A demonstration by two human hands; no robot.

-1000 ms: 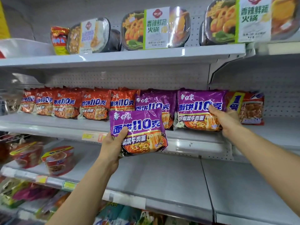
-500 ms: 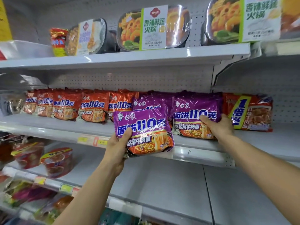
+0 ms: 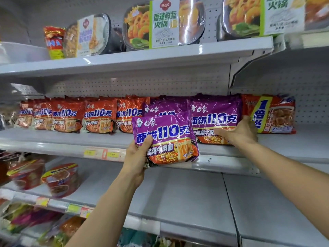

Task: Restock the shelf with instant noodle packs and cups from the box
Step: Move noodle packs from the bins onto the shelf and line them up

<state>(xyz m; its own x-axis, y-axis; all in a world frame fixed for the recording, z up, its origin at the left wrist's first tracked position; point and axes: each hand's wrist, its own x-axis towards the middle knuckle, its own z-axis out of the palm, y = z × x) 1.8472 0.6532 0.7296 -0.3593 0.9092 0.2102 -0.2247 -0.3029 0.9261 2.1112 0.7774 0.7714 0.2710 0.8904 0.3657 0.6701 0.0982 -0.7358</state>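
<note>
- Showing a glossy purple noodle pack (image 3: 165,139) with white and blue lettering and a noodle photo across its lower half, held upright in front of the middle shelf (image 3: 58,139) edge.
- Left hand (image 3: 138,158) grips the pack's lower left corner: thumb across the front, fingers curled behind.
- Right hand (image 3: 239,131) rests with fingers spread on the front of a shelved purple pack (image 3: 213,114), just right of the held one.
- Orange packs (image 3: 99,115) line the shelf to the left.

3 purple packs (image 3: 165,138), 2 noodle bowls (image 3: 60,179)
</note>
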